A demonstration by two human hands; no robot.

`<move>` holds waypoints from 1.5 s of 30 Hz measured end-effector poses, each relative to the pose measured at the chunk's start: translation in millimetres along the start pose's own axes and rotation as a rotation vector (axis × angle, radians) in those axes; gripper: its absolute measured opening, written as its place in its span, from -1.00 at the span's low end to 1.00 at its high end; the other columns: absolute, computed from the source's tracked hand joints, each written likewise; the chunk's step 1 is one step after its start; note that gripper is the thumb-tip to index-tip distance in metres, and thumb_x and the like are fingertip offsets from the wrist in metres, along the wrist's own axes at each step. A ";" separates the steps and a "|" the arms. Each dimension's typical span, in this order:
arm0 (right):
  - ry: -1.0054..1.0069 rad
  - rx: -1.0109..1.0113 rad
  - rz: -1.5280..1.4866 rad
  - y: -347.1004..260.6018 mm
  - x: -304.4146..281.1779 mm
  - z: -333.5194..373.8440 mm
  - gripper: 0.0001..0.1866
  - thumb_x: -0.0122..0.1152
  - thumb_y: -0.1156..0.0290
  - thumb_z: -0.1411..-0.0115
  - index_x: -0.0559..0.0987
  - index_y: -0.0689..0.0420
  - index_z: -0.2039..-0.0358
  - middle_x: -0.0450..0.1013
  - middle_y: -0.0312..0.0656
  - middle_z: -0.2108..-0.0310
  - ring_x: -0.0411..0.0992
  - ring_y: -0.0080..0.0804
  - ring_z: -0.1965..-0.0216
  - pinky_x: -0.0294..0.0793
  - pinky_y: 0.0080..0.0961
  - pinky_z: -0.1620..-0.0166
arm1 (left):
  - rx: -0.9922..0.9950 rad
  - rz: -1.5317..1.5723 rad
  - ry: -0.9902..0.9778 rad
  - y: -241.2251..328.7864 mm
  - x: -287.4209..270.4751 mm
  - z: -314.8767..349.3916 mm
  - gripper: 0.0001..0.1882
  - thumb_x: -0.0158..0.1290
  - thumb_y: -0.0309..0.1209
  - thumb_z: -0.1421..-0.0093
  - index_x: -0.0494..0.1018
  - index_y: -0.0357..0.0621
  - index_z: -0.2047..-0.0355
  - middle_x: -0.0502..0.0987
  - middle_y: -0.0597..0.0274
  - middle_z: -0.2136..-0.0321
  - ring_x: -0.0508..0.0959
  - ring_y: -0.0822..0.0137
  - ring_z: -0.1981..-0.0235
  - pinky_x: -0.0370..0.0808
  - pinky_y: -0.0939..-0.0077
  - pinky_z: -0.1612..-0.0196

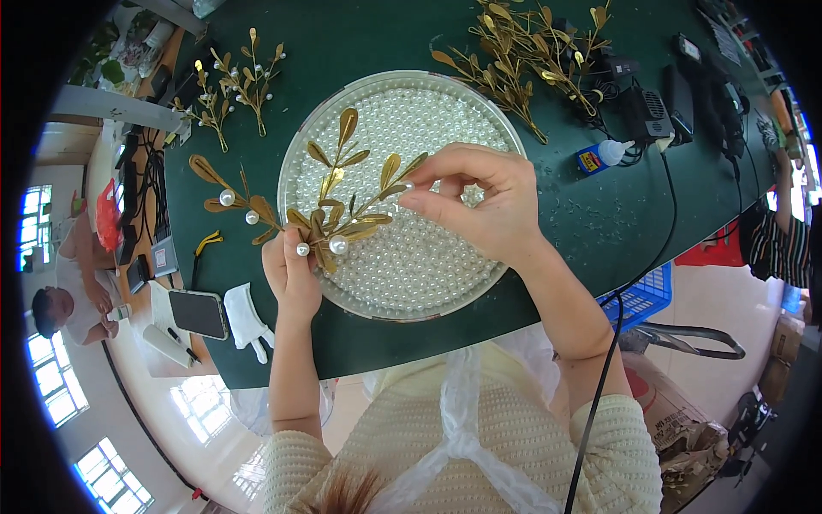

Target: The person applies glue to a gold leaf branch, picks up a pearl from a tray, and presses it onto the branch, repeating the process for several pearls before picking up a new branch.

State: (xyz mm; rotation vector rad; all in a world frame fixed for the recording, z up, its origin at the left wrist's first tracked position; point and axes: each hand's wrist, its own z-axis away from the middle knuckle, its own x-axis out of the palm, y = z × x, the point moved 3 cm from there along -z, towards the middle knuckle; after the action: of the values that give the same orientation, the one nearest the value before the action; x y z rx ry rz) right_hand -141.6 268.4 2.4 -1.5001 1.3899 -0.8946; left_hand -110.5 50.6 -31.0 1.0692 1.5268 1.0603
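My left hand (293,278) pinches the base of a gold metal leaf branch (347,230). Several white pearls sit on its stems, among them a large pearl (338,246) close to my left fingers. With thumb and forefinger, my right hand (497,201) grips a small white pearl (408,185) against a stem at the branch's right side. Whether the pearl is fixed to the stem I cannot tell. Both hands are over a round tray (402,317) filled with loose pearl beads (419,111), standing on a dark green table (582,231).
Gold branches without visible pearls (527,60) lie at the back right; pearl-studded ones (254,81) at the back left. A blue glue bottle (598,158) and black power adapters (646,111) with cables lie right. A phone (199,313) and white cloth item (247,317) lie left. Another person (77,283) sits far left.
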 end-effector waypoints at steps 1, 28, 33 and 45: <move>0.003 -0.006 0.001 -0.4 0.0 0.0 -0.85 0.26 0.61 0.27 0.50 0.22 0.58 0.43 -0.27 0.59 0.25 -0.76 0.69 0.20 -0.85 0.60 | 0.000 0.000 0.002 0.9 -0.2 -0.1 -0.54 -0.30 -0.13 -0.16 0.20 -0.22 0.72 0.13 0.46 0.81 0.07 0.65 0.76 -0.03 0.75 0.71; 0.004 -0.103 0.057 -5.6 0.3 0.2 -0.86 0.24 0.62 0.25 0.51 0.23 0.57 0.43 -0.23 0.61 0.26 -0.71 0.70 0.21 -0.81 0.61 | 0.009 -0.035 -0.006 -0.2 -0.9 -0.1 -0.52 -0.31 -0.10 -0.16 0.19 -0.23 0.73 0.13 0.44 0.83 0.08 0.64 0.77 -0.04 0.73 0.71; 0.014 -0.100 0.076 -4.6 0.1 0.1 -0.86 0.24 0.61 0.26 0.51 0.23 0.57 0.43 -0.23 0.61 0.25 -0.71 0.70 0.21 -0.81 0.61 | 0.025 -0.046 -0.030 1.5 -0.2 -2.1 -0.51 -0.31 -0.10 -0.16 0.19 -0.23 0.74 0.14 0.44 0.83 0.10 0.64 0.77 -0.01 0.74 0.72; 0.253 -0.043 -0.093 -2.9 -17.4 3.3 -0.75 -0.11 0.44 -0.08 0.44 0.36 0.59 0.33 -0.23 0.69 0.19 -0.69 0.74 0.09 -0.82 0.67 | 0.061 -0.156 -0.119 26.2 3.2 -7.8 -0.58 -0.33 -0.27 -0.15 0.31 -0.29 0.69 0.27 0.25 0.82 0.26 0.46 0.77 0.17 0.59 0.66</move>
State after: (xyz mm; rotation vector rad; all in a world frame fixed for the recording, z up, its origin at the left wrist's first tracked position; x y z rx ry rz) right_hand -139.5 286.0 4.9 -1.5341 1.5375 -1.1518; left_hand -115.2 59.0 -5.2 1.0181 1.5282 0.8335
